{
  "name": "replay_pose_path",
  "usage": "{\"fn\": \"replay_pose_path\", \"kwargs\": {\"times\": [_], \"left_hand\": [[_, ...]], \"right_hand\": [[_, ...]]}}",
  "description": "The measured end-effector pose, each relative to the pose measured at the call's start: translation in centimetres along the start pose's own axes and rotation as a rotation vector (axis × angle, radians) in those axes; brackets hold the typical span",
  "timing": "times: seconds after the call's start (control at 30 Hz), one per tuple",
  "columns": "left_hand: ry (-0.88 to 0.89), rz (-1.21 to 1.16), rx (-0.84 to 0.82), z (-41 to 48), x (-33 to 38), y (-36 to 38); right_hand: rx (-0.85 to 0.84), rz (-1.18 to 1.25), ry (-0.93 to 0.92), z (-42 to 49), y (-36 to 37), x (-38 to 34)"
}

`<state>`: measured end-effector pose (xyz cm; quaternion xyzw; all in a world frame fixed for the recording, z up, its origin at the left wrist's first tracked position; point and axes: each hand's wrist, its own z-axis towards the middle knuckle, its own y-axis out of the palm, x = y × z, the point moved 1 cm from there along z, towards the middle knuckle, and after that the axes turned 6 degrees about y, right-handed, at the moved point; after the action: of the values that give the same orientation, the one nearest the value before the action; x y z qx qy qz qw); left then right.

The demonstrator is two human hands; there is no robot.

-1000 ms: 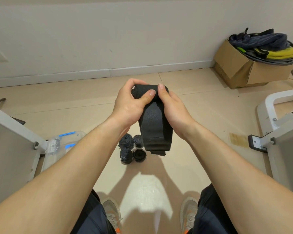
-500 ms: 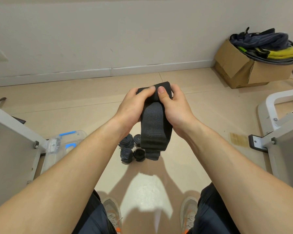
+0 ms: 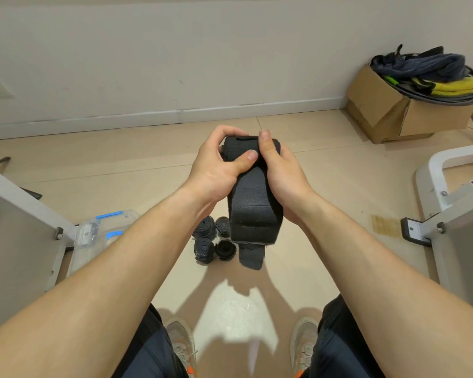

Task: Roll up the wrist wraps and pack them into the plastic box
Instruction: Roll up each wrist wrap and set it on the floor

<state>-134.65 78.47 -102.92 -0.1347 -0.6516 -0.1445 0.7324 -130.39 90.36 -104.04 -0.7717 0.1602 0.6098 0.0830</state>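
Gripping rolled top of wrist wrap [image 3: 253, 214]: left hand [image 3: 216, 170], right hand [image 3: 281, 173], thumbs pressed on roll, tail hanging.

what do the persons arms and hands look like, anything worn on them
The left forearm and right forearm are bare, with no sleeves in view. The left hand and right hand wear no gloves, and no watch, bracelet or ring shows. The visible thumbnails are short and unpainted.
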Motion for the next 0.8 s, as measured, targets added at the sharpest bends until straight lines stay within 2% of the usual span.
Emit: {"fn": "replay_pose_path", "kwargs": {"times": [0.13, 0.23, 0.3, 0.4, 0.53, 0.63, 0.8], "left_hand": [[-0.046, -0.049, 0.0, -0.08, 0.0, 0.07], [-0.203, -0.17, -0.024, 0.1, 0.23, 0.01], [-0.283, -0.148, -0.073, 0.23, 0.36, -0.14], [-0.224, -0.065, -0.033, 0.29, 0.02, -0.32], [-0.19, -0.16, 0.048, 0.3, 0.02, -0.11], [-0.181, -0.186, 0.051, 0.26, -0.1, -0.09], [-0.094, -0.079, 0.034, -0.07, -0.31, 0.14]], "right_hand": [[0.013, 0.077, -0.029, 0.12, -0.27, 0.11], [0.007, 0.068, -0.076, 0.03, -0.18, 0.11], [-0.008, 0.023, -0.101, -0.12, -0.15, 0.14], [-0.042, 0.022, -0.118, -0.23, -0.13, 0.26], [-0.064, 0.113, -0.102, -0.38, -0.11, 0.09], [-0.055, 0.122, -0.037, -0.34, -0.12, 0.1], [-0.001, 0.021, 0.098, 0.0, -0.13, -0.14]]}}
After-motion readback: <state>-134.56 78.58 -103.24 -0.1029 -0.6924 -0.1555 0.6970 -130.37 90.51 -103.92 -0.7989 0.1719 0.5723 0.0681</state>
